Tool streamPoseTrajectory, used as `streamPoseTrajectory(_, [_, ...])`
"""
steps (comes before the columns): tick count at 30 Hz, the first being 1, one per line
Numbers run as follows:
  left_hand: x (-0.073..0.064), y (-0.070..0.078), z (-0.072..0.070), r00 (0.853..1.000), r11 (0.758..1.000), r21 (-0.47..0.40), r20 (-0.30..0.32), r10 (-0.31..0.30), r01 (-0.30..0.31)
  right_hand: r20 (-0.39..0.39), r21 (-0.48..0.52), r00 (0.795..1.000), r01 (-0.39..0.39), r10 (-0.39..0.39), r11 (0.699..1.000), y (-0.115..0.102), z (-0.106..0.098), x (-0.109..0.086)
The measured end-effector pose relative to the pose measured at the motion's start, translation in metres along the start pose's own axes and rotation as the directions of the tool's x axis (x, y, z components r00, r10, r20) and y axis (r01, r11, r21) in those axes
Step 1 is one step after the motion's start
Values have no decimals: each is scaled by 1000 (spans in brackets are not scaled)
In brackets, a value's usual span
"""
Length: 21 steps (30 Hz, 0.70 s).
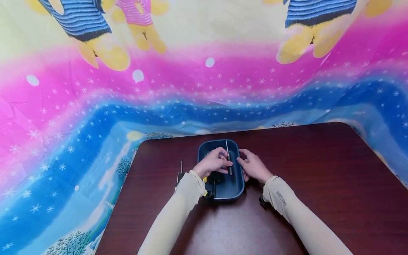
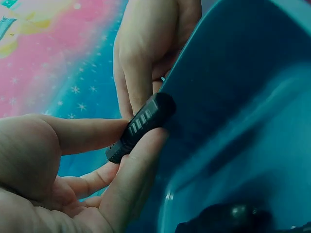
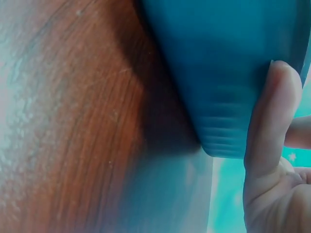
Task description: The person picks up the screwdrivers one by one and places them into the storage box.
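Observation:
A small screwdriver point(image 1: 230, 166) with a black handle and a thin metal shaft is pinched between the thumb and fingers of my left hand point(image 1: 214, 162). It is over the dark blue tray point(image 1: 236, 191), shaft pointing toward the back. Close up in the left wrist view, the ridged black handle point(image 2: 143, 124) lies between thumb and finger near the tray's wall. My right hand point(image 1: 254, 166) touches the tray's right side from outside, thumb point(image 3: 274, 111) laid along the outer wall. Inside the tray, black tools point(image 1: 215, 179) are partly covered by my left hand and sleeve.
Left of the tray, a tool with a thin metal shaft point(image 1: 181, 165) and a dark handle is on the brown table point(image 1: 318, 184), partly behind my left sleeve. A patterned cloth point(image 1: 191, 78) hangs behind the table.

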<state>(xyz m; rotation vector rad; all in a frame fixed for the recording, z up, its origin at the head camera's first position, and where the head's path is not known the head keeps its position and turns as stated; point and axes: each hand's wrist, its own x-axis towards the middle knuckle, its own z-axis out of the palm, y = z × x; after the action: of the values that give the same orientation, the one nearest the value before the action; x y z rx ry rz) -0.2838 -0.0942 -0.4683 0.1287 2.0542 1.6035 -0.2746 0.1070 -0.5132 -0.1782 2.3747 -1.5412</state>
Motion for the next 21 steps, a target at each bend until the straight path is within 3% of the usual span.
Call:
streamPoseTrajectory(12, [12, 6, 4, 998, 998, 24, 47, -51, 50, -19, -11, 1000, -1, 1, 1000, -1, 0, -1])
streamPoseTrajectory(21, [21, -1, 5, 996, 996, 35, 42, -79, 77, -22, -22, 1000, 7, -7, 1000, -2, 2, -1])
